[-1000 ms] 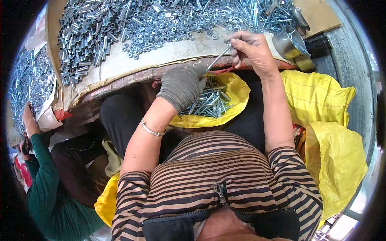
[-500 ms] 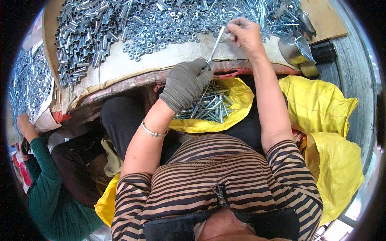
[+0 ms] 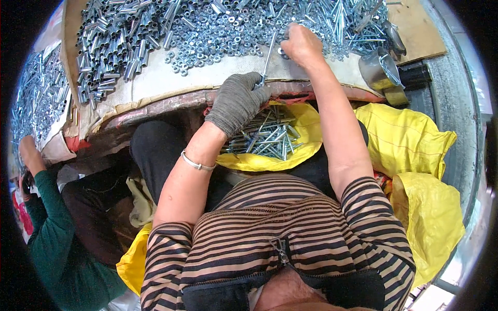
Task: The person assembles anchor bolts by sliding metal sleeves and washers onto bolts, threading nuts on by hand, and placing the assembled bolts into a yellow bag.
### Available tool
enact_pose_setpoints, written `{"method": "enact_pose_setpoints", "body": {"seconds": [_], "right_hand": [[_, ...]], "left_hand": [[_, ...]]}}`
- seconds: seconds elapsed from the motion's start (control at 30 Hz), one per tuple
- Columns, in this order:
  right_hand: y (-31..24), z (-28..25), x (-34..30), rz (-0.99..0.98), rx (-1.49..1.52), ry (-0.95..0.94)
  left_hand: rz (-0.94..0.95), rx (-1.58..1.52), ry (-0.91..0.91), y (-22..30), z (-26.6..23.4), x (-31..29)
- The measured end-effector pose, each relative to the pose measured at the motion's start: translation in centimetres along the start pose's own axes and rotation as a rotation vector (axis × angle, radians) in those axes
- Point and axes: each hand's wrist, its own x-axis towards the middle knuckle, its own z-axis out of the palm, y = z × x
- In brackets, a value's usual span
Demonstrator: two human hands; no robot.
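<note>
In its grey knitted glove, my left hand [image 3: 238, 101] is closed around the lower end of a long thin metal bolt [image 3: 269, 54], which points up and away over the table edge. My right hand [image 3: 303, 46] is bare and reaches to the heap of small nuts and washers [image 3: 228, 39]. Its fingers are drawn together; whatever is between them is hidden. A pale washer [image 3: 280, 51] shows just left of that hand. Below my left hand, on my lap, an open yellow sack [image 3: 311, 147] holds many finished-looking bolts [image 3: 270, 140].
Metal sleeves [image 3: 129, 44] are heaped at the table's left, long bolts [image 3: 340, 23] at the right. A metal cup [image 3: 374, 71] stands by the right edge. Yellow sacks [image 3: 410, 135] lie to my right. At left, a person in a green sleeve [image 3: 54, 207] works at another heap.
My right hand has moved left and slightly away from the bolt's tip, into the nuts and washers. My left hand and the bolt have shifted slightly left, with the bolt now more upright.
</note>
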Motion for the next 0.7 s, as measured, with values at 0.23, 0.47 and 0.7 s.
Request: {"method": "enact_pose_setpoints", "body": {"seconds": [0.23, 0.47, 0.7], "right_hand": [[-0.2, -1.0, 0.0, 0.049, -0.041, 0.004], [1.5, -6.2, -6.0, -0.188, 1.291, -0.25], [3.4, -6.6, -8.5, -0.213, 1.312, -0.361]], "left_hand": [[-0.118, 0.203, -0.072, 1.2, -0.1, -0.5], [-0.078, 0.232, -0.175, 2.2, -0.7, -1.6], [0.072, 0.339, -0.132, 2.9, 0.5, -1.8]]}}
